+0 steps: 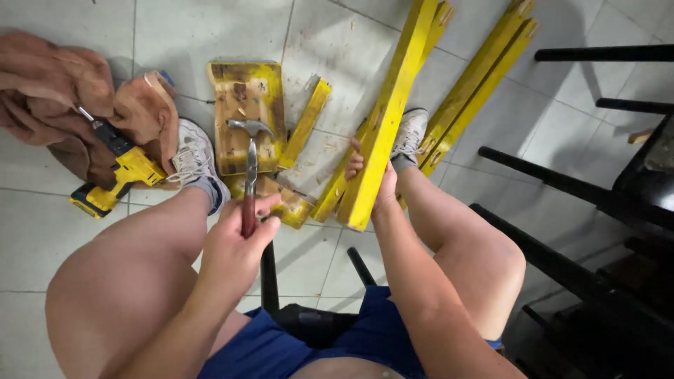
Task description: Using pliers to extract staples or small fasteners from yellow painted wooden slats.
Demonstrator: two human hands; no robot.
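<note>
Now the left hand grips a hammer, head at twelve o'clock over a block. At two o'clock, the right hand's fingers wrap a plank; striking calls for a steady plank.

Your claw hammer, steel head and reddish-brown handle, stands upright over the floor, head farthest from you. Your long yellow wooden plank tilts diagonally, scuffed, near end toward you.

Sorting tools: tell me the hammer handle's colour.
Dark reddish-brown handle on the steel claw hammer, clearest in the head view.
</note>
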